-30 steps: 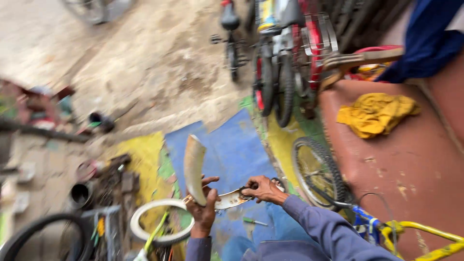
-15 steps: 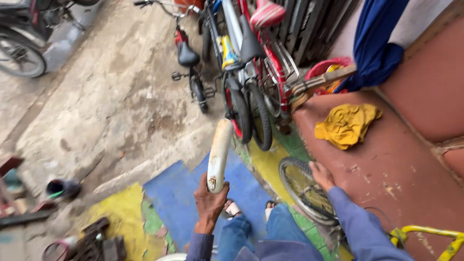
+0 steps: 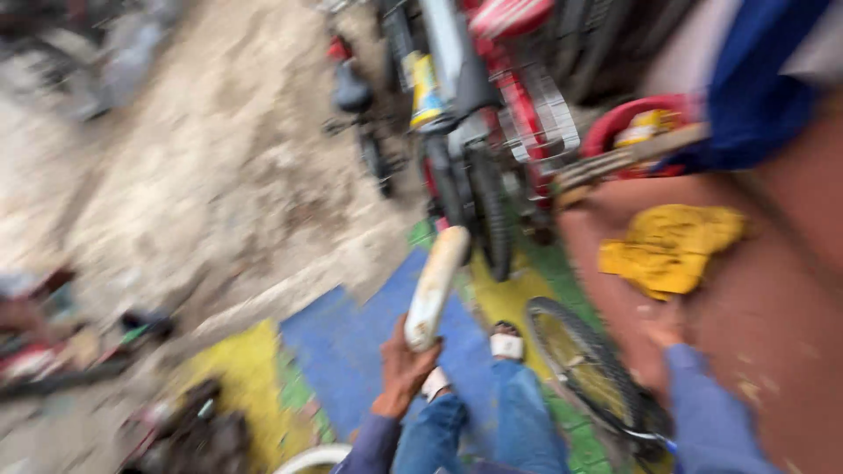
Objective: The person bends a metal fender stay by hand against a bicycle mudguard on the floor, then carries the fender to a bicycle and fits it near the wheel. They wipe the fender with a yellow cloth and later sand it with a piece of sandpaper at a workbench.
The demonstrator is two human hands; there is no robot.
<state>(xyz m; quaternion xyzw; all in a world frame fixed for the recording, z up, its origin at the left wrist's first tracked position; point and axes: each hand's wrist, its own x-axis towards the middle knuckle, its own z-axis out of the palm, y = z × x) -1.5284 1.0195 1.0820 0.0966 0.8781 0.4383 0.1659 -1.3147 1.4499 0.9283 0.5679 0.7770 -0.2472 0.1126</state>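
Note:
My left hand (image 3: 405,369) grips the lower end of a curved, cream-coloured bicycle mudguard (image 3: 434,286), which points up and away from me. My right hand (image 3: 665,326) rests on the reddish-brown ledge (image 3: 773,333), beside a small spoked wheel (image 3: 587,369) that leans against that ledge. My legs in blue jeans (image 3: 509,421) and sandalled feet show below the mudguard. The whole view is blurred.
Several parked bicycles (image 3: 474,132) crowd the far middle. A crumpled yellow cloth (image 3: 667,250) lies on the ledge, with blue fabric (image 3: 746,79) hanging above. A blue, yellow and green mat (image 3: 351,351) covers the ground; tools and parts (image 3: 184,430) sit at the lower left.
My right hand let go of the metal tool it held against the mudguard and went to the ledge by the wheel. The view swung up toward the bicycles while I raised the mudguard.

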